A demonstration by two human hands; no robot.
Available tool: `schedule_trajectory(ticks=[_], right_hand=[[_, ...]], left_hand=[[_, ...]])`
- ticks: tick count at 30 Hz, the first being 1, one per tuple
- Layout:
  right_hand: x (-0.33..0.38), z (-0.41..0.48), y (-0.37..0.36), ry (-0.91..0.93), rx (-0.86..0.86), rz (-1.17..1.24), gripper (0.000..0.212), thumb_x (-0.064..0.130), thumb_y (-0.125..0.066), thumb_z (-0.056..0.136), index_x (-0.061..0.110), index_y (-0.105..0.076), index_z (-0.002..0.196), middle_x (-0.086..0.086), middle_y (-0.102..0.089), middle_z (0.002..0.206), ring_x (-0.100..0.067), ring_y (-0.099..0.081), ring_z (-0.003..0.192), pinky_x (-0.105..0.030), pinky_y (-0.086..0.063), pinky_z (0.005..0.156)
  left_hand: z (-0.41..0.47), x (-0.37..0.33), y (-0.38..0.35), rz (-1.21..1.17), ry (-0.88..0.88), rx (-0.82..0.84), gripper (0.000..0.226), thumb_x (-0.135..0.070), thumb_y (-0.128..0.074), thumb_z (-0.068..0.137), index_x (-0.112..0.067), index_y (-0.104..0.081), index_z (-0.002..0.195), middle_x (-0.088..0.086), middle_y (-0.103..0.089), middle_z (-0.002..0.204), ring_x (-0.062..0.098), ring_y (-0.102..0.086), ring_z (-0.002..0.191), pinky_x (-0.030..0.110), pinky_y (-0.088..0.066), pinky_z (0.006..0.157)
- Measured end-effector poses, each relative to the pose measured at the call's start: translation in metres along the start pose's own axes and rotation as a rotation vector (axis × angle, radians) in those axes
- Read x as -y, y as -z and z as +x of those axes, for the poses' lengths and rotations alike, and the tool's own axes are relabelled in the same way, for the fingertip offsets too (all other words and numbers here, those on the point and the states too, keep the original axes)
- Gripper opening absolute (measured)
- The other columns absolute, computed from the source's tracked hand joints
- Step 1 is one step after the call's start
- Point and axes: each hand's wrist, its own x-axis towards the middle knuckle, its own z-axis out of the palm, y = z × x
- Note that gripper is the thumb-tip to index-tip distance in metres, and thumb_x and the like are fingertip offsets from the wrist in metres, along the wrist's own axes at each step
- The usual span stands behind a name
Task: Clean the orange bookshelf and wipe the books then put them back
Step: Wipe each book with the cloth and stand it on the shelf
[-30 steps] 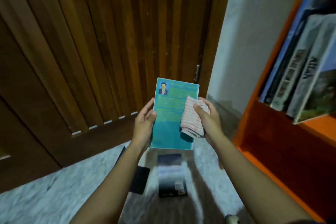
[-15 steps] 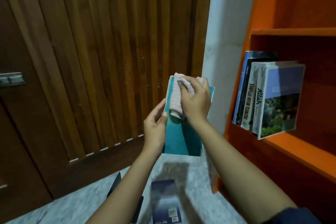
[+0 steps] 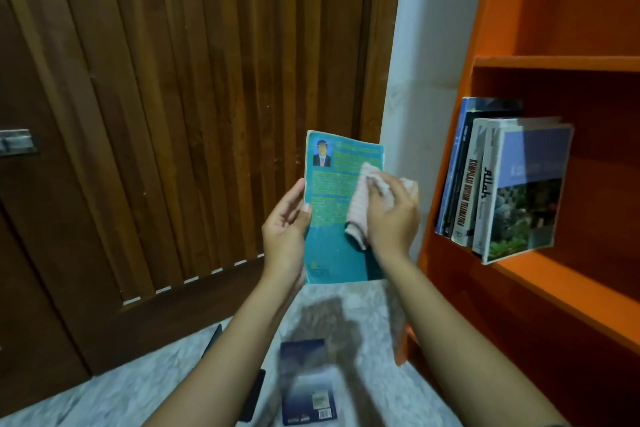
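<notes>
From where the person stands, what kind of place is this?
Probably a room in a home: an orange wooden bookshelf with a few upright books, a dark slatted wooden door, and a pale marble-patterned floor.

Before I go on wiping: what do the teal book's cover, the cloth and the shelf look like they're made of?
Teal book: paperback, thin card cover with a slight sheen; its top edge bends and looks worn. Cloth: soft woven fabric, pale with fine stripes, folding limply under the right hand. Shelf: flat boards in smooth matte orange, probably painted or laminated wood; no grain shows, so I can't tell which.
</notes>
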Motion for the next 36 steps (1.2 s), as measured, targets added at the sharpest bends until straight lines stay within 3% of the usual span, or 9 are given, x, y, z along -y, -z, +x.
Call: schedule_trajectory(ticks=[4,10,12,15,17,22,26,30,36], right_hand=[[-0.017,-0.006,-0.002,-0.234,-0.071,-0.08,0.02,0.024,-0.061,0.09,0.019,-0.068,0.108,-0.009,-0.051,0.123,-0.024,-0.054,0.106,-0.014,-0.031,0.072],[-0.012,-0.055,-0.006,0.379,0.214,-0.042,0.022,0.015,-0.069,0.08,0.028,-0.071,0.096,-0.005,-0.053,0.093,-0.023,-0.058,0.077,-0.027,-0.045,0.056],[-0.026,-0.046,-0.001,0.285,0.127,-0.049,0.02,0.014,-0.068,0.08,0.028,-0.073,0.094,-0.007,-0.054,0.093,-0.028,-0.059,0.076,-0.029,-0.043,0.058],[-0.045,-0.034,0.006,-0.129,-0.018,-0.07,0.016,0.018,-0.066,0.085,0.024,-0.072,0.099,-0.008,-0.052,0.102,-0.029,-0.058,0.088,-0.024,-0.037,0.065],[-0.042,-0.045,0.003,-0.169,-0.032,-0.06,0.017,0.018,-0.067,0.085,0.02,-0.072,0.101,-0.013,-0.054,0.103,-0.029,-0.057,0.089,-0.017,-0.033,0.066],[-0.039,-0.099,-0.006,0.29,0.241,-0.008,0.022,0.019,-0.065,0.081,0.029,-0.068,0.1,0.0,-0.048,0.094,-0.019,-0.054,0.079,-0.02,-0.044,0.064],[-0.059,-0.077,0.006,-0.001,0.115,0.014,0.023,0.009,-0.069,0.082,0.023,-0.071,0.099,-0.009,-0.053,0.095,-0.024,-0.057,0.082,-0.011,-0.04,0.064],[-0.048,-0.047,0.024,-0.161,0.192,0.198,0.029,0.009,-0.065,0.086,0.019,-0.065,0.113,-0.012,-0.058,0.111,0.018,-0.049,0.089,0.005,-0.034,0.072],[-0.04,-0.024,0.038,-0.365,0.491,0.546,0.038,0.01,-0.062,0.084,0.035,-0.059,0.112,0.002,-0.068,0.104,-0.005,-0.067,0.083,-0.023,-0.055,0.071]], left_hand=[[-0.004,0.006,-0.005,-0.007,0.038,-0.027,0.035,0.0,-0.049,0.093,-0.026,-0.062,0.112,0.005,-0.066,0.118,0.021,-0.066,0.103,0.038,-0.056,0.083],[0.003,0.011,-0.007,-0.142,0.087,-0.1,0.038,0.006,-0.043,0.093,-0.021,-0.059,0.115,0.005,-0.069,0.108,0.02,-0.069,0.092,0.032,-0.059,0.073],[0.006,0.008,-0.002,-0.174,0.076,-0.123,0.038,0.005,-0.044,0.094,-0.019,-0.057,0.12,0.003,-0.071,0.098,0.014,-0.07,0.082,0.027,-0.057,0.064],[0.01,0.007,0.001,-0.175,0.067,-0.151,0.036,0.002,-0.047,0.094,-0.02,-0.056,0.121,0.005,-0.07,0.099,0.013,-0.069,0.08,0.028,-0.057,0.065],[0.013,0.009,0.0,-0.193,0.074,-0.162,0.036,0.001,-0.047,0.094,-0.02,-0.056,0.122,0.008,-0.069,0.104,0.013,-0.068,0.079,0.028,-0.058,0.066],[0.017,0.008,0.002,-0.22,0.093,-0.141,0.036,0.003,-0.046,0.094,-0.021,-0.057,0.12,0.009,-0.067,0.111,0.015,-0.068,0.082,0.028,-0.058,0.063],[0.017,0.001,0.014,-0.212,0.062,-0.116,0.037,0.005,-0.046,0.093,-0.019,-0.056,0.12,0.004,-0.071,0.097,0.012,-0.069,0.076,0.026,-0.056,0.059],[0.017,-0.001,0.024,-0.203,0.085,-0.045,0.035,0.002,-0.048,0.093,-0.023,-0.059,0.114,0.007,-0.071,0.101,0.016,-0.069,0.082,0.031,-0.059,0.069],[0.019,-0.004,0.026,-0.201,0.065,0.075,0.037,0.003,-0.048,0.093,-0.02,-0.058,0.119,0.005,-0.07,0.107,0.016,-0.069,0.089,0.034,-0.057,0.077]])
